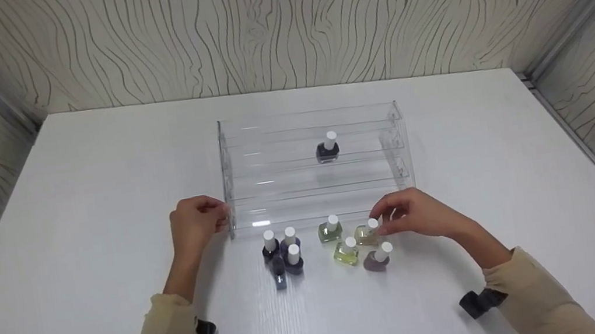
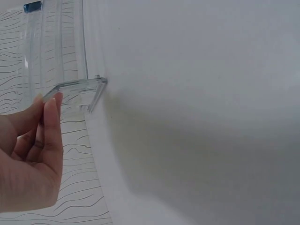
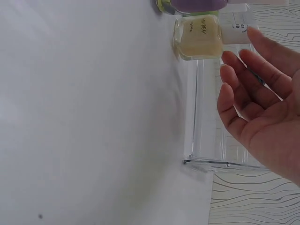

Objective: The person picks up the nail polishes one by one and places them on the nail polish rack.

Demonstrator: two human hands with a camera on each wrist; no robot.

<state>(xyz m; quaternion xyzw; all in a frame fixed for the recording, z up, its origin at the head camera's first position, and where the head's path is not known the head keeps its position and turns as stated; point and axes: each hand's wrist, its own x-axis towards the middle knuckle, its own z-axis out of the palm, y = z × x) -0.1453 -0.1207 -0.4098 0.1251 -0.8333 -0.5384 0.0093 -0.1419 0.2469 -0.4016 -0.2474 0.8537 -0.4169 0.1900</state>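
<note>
My left hand (image 1: pixel 193 221) pinches the left side panel of a clear acrylic tiered rack (image 1: pixel 223 178); the left wrist view shows thumb and fingertips on the panel's edge (image 2: pixel 77 84). My right hand (image 1: pixel 419 213) is at a pale yellow nail polish bottle (image 3: pixel 199 37) with a white cap, standing before the rack's right part. Its thumb is at the cap and its loosely bent fingers lie beside it, with no firm grip visible. Around that bottle stand a green bottle (image 1: pixel 330 232), a yellow-green bottle (image 1: pixel 345 255) and a mauve bottle (image 1: pixel 376 261).
One dark polish bottle (image 1: pixel 328 152) sits on a rack tier, right of its middle. Several dark bottles (image 1: pixel 294 265) cluster in front of the rack's left part. The white table (image 1: pixel 98 173) meets a wood-grain patterned wall (image 1: pixel 253 26) at the back.
</note>
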